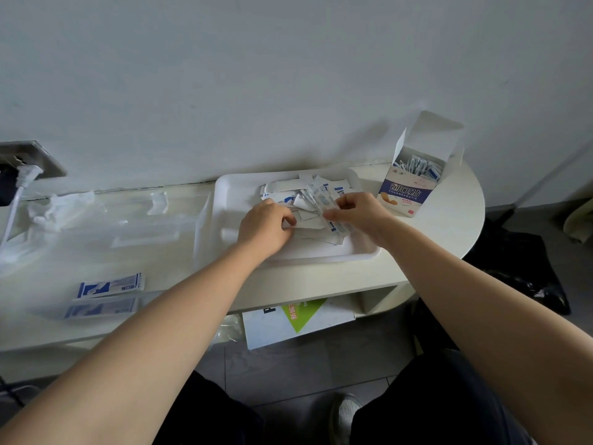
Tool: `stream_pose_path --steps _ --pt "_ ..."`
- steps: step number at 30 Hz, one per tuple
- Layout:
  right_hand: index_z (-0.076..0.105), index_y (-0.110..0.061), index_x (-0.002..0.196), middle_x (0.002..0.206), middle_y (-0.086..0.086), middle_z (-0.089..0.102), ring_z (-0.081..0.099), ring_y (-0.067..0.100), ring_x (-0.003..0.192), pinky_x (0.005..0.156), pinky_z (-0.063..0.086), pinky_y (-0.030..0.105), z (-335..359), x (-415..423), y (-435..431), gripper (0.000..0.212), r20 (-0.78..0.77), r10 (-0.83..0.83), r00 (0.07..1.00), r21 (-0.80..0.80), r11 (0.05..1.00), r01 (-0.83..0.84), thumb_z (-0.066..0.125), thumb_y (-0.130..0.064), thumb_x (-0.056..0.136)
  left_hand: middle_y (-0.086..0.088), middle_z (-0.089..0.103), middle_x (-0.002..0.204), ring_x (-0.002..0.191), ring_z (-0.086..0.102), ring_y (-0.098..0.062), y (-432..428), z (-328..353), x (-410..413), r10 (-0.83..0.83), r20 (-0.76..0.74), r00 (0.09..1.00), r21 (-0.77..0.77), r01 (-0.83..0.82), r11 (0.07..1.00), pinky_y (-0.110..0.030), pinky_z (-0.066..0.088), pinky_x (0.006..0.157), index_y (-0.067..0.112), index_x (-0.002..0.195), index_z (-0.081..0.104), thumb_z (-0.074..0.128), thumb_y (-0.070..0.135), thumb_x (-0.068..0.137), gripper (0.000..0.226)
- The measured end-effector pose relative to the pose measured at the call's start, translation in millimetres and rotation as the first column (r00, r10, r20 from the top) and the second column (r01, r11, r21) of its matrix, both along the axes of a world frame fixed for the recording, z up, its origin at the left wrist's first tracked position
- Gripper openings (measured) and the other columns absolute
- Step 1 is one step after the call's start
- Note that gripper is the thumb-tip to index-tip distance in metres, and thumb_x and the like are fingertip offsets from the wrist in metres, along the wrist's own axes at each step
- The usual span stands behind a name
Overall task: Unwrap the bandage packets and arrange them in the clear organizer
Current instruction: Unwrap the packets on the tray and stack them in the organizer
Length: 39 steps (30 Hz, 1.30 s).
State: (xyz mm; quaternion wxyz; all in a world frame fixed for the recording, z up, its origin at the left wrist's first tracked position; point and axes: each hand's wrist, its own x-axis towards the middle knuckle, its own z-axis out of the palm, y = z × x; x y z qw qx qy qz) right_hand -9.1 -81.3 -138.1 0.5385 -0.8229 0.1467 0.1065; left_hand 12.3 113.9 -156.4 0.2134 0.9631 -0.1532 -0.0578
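Observation:
A white tray (231,194) lies on the table and carries a heap of torn white-and-blue wrappers (308,187). Over the heap my right hand (356,211) pinches a small stack of unwrapped bandage strips (324,203) that slants toward me. My left hand (264,228) has its fingers curled on a white wrapper piece (309,216) beside the stack. The clear organizer (128,226) spreads over the table's left half, hard to make out. Two sealed blue-and-white packets (110,285) lie near its front edge.
An open bandage box (410,184) full of packets stands at the table's right end. Crumpled clear plastic (61,203) sits at the back left, with a wall socket and white plug (27,173) beyond. A printed carton (298,319) lies under the table.

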Motion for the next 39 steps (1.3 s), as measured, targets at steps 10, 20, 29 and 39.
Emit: stream_pose_path --steps 10,20,29,39 --pt "0.067 -0.022 0.072 0.088 0.006 0.068 0.054 0.014 0.073 0.067 0.041 0.028 10.8 -2.2 5.5 0.016 0.101 0.272 0.957 -0.148 0.955 -0.256 0.082 -0.024 0.071 -0.009 0.060 0.102 0.096 0.059 -0.030 -1.8 7.0 3.3 0.028 0.037 0.999 -0.061 -0.026 0.998 -0.030 0.043 0.073 0.023 0.101 0.072 0.058 0.025 0.088 0.019" --pt "0.065 -0.021 0.077 0.069 -0.011 0.056 0.046 0.004 0.060 0.055 0.035 0.017 1.6 -2.8 24.4 0.016 0.162 0.425 0.890 -0.487 0.819 -0.302 0.079 -0.018 0.071 0.000 0.064 0.089 0.078 0.056 -0.021 16.5 22.5 -6.7 -0.027 -0.120 0.992 -0.130 0.011 0.991 -0.023 0.037 0.067 0.019 0.094 0.068 0.051 0.005 0.083 0.025" --pt "0.064 -0.022 0.097 0.087 -0.006 0.061 0.055 0.017 0.078 0.068 0.045 0.032 -14.7 -15.3 63.9 0.033 0.118 0.453 0.884 -0.529 0.782 -0.330 0.081 -0.025 0.069 -0.005 0.065 0.087 0.080 0.059 -0.024 38.1 17.6 -33.9 0.027 -0.068 0.997 -0.045 -0.031 0.999 -0.025 0.034 0.062 0.014 0.091 0.068 0.065 0.017 0.080 0.013" --pt "0.071 -0.016 0.087 0.079 -0.003 0.063 0.055 0.010 0.066 0.064 0.046 0.024 -12.3 -18.0 49.1 0.016 0.032 0.425 0.905 -0.465 0.807 -0.363 0.076 -0.018 0.072 -0.002 0.067 0.105 0.097 0.061 -0.021 35.6 10.5 -37.4 0.028 -0.125 0.992 -0.070 -0.037 0.997 -0.025 0.044 0.076 0.018 0.102 0.069 0.066 0.015 0.079 0.023"
